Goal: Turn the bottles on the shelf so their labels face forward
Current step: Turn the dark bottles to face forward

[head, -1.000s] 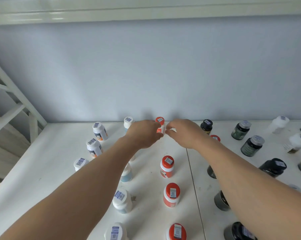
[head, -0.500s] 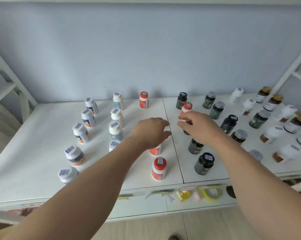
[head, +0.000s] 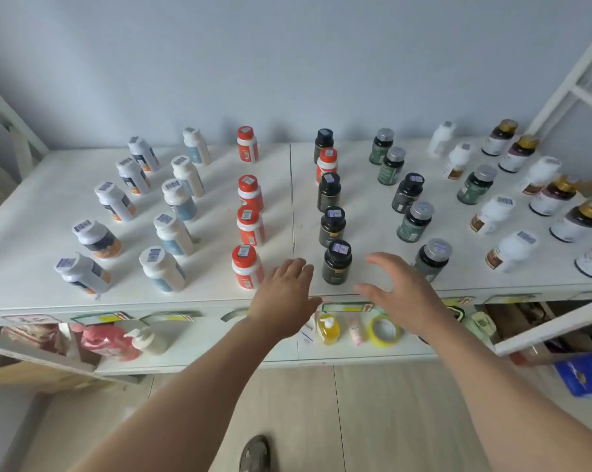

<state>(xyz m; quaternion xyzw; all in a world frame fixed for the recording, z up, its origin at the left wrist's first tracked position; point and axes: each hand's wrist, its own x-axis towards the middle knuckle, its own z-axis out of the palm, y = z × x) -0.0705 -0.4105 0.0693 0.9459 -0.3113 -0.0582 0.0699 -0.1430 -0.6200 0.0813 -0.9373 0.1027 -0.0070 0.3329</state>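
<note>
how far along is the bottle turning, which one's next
Hard to call any bottle done: labels are too small to judge. In hand: nothing; the left hand and right hand are open on either side of the front black bottle, likely next. The green bottles and gold-capped bottles stand untouched.

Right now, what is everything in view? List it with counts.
shelf: one, white, against the wall
white bottles: fifteen, ten in two columns on the left, five on the right
orange bottles: five, four left of the seam, one right of it
black-capped bottles: five, dark, right of the seam
silver-capped bottles: five, green, centre right
gold-capped bottles: about five, dark, far right
pump bottle: one, yellow, lower shelf
tape roll: one, yellow, lower shelf
left hand: open, at the front edge
right hand: open, beside the front black-capped bottle
</note>
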